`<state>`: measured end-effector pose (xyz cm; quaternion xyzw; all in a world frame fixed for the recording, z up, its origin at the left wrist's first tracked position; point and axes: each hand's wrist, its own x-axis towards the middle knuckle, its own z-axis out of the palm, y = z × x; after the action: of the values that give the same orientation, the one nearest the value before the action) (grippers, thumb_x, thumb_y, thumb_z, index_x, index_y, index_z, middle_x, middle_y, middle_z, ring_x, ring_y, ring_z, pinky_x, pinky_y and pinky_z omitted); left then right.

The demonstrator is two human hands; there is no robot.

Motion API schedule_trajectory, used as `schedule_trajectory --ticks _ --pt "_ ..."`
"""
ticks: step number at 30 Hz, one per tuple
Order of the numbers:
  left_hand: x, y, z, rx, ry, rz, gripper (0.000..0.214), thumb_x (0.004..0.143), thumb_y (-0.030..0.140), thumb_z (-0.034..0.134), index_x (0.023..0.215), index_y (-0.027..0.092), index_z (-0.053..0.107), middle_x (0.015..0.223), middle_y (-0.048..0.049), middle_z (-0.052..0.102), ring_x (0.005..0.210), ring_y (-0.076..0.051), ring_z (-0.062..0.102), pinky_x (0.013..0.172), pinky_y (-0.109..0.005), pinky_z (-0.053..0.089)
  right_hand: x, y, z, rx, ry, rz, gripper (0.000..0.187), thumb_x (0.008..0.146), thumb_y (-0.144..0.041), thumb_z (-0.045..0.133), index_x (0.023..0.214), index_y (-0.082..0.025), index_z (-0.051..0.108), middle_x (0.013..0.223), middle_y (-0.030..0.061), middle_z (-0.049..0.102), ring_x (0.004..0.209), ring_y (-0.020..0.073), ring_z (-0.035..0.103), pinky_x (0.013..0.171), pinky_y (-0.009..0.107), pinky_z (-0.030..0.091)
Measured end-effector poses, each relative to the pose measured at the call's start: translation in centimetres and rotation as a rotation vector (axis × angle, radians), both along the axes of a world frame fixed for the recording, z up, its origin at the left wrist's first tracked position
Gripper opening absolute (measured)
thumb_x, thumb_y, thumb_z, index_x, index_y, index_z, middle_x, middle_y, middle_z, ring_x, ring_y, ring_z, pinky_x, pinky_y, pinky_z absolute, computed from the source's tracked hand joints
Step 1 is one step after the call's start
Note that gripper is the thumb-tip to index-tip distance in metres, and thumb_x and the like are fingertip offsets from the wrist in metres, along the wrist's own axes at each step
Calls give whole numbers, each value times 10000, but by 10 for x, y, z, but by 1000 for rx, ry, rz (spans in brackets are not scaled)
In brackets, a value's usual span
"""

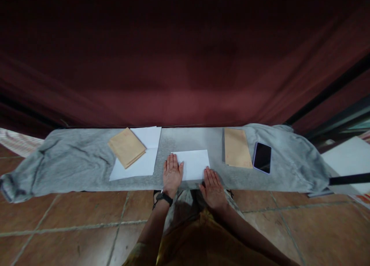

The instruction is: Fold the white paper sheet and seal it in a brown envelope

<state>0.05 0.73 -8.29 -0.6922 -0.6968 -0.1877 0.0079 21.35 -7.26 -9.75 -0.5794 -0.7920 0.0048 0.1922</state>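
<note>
Since the paper [194, 164] on the grey cloth [187, 137], between left hand [171, 178] and right hand [215, 192], seems light and easily creased, I favour its opposite edges, my fingers [171, 162] lying flat, outstretched, gripping nothing.

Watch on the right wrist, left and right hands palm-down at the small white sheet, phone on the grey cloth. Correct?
No: the head view shows the watch on the left wrist. Left hand and right hand are palm-down at the small white sheet, phone on the grey cloth.
</note>
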Motion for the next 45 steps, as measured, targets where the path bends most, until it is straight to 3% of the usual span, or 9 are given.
schedule_trajectory --ticks 6,11,18,28,36,45 --pt "-1 -3 -1 12 6 15 624 1054 423 283 1584 96 322 1608 -188 375 1514 -299 333 1236 -531 296 -3 9 13 -24 35 -83 618 1054 -401 393 1563 -53 357 1576 221 429 1466 361 404 1211 556 299" --pt "0 -2 1 -17 34 10 599 1047 410 310 1570 122 365 1626 -183 339 1524 -307 307 1232 -556 283 -29 52 28 -78 63 20 562 1070 -370 344 1575 -124 364 1643 144 332 1517 294 326 1240 510 265" --pt "-1 -2 0 -15 65 11 581 1046 401 323 1570 156 372 1617 -174 368 1523 -301 311 1219 -557 307 -59 103 17 -164 48 53 557 1077 -392 324 1555 -118 401 1623 129 369 1513 257 338 1254 484 234" --pt "-2 -2 -4 4 5 30 627 1043 428 313 1589 119 316 1603 -180 389 1515 -287 333 1241 -541 276 -41 103 -10 27 79 -107 613 1069 -407 315 1568 -53 353 1590 210 401 1489 306 376 1225 529 256" --pt "0 -3 -3 -4 25 73 649 1048 438 282 1559 44 353 1593 -217 387 1517 -311 324 1239 -544 272 -20 98 -12 53 97 -171 631 1060 -400 330 1563 -20 345 1579 238 406 1457 335 414 1204 547 282" --pt "-13 -9 -5 40 12 147 613 1043 394 290 1566 83 357 1569 -211 435 1494 -321 368 1211 -566 320 -9 94 -6 30 47 -195 595 1061 -383 332 1556 -57 375 1561 210 456 1430 323 448 1191 527 288"
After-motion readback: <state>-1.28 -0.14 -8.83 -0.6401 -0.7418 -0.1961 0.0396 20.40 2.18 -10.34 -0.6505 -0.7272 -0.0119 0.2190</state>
